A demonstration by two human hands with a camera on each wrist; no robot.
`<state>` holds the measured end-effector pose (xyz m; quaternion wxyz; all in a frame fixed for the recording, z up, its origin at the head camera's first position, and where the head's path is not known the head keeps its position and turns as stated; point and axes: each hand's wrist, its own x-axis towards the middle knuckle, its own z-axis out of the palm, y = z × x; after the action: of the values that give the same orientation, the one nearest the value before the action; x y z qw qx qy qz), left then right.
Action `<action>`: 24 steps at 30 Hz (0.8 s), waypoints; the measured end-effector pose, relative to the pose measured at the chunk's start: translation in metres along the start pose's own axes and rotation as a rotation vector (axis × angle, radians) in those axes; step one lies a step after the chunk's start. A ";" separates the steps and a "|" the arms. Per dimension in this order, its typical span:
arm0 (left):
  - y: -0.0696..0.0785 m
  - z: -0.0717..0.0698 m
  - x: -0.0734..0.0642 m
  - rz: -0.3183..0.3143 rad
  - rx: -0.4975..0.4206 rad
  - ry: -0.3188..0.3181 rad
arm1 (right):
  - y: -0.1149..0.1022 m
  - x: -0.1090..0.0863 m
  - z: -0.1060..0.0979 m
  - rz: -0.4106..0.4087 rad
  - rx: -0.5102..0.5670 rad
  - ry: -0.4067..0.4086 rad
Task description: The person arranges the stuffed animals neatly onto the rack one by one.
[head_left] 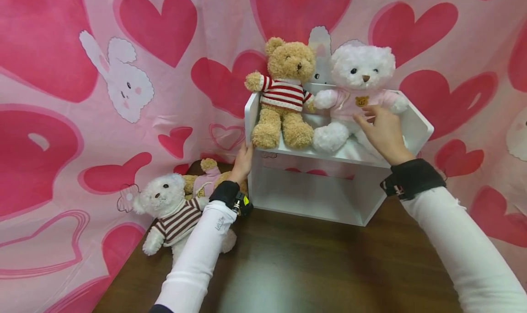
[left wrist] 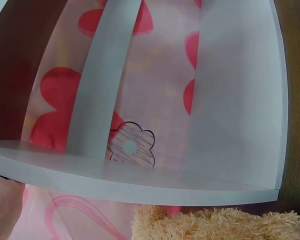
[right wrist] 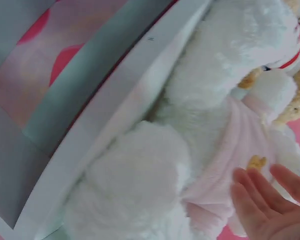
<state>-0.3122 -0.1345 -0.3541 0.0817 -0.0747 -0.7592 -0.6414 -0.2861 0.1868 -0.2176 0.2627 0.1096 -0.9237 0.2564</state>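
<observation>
A white teddy bear (head_left: 363, 70) in a pink top with a small bear patch sits on the upper level of a white shelf (head_left: 304, 189). Directly before its belly, my right hand (head_left: 384, 132) has its fingers loosely extended, holding nothing; whether the fingertips touch the pink top (right wrist: 230, 165) I cannot tell. To that bear's left, a tan teddy bear (head_left: 284, 98) in a red-and-white striped sweater sits upright. My left hand (head_left: 242, 163) rests along the outside of the shelf's left side, fingers straight; only part of this hand (left wrist: 4, 207) shows in the left wrist view.
On the brown table (head_left: 288, 267), a white bear (head_left: 177, 217) in a brown-striped top lies left of the shelf. Behind it is another tan bear (head_left: 207, 178) in pink, partly hidden by my left arm. A pink heart-print cloth (head_left: 164, 98) hangs behind everything.
</observation>
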 end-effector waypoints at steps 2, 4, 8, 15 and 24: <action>0.010 0.000 -0.007 0.009 -0.006 -0.004 | -0.003 -0.002 -0.003 0.005 -0.007 -0.076; 0.010 0.000 -0.007 0.021 -0.004 0.005 | -0.005 -0.004 -0.007 0.013 -0.011 -0.150; -0.001 0.002 -0.002 0.047 0.016 0.030 | -0.010 -0.007 -0.014 0.016 -0.024 -0.263; -0.007 0.003 0.003 0.063 0.026 0.043 | -0.015 -0.010 -0.022 0.001 -0.045 -0.362; -0.006 0.004 0.003 0.056 0.023 0.043 | -0.015 -0.022 -0.030 0.020 -0.042 -0.482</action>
<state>-0.3172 -0.1319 -0.3601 0.1167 -0.0810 -0.7623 -0.6314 -0.2495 0.1913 -0.2012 0.0345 0.1529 -0.9658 0.2064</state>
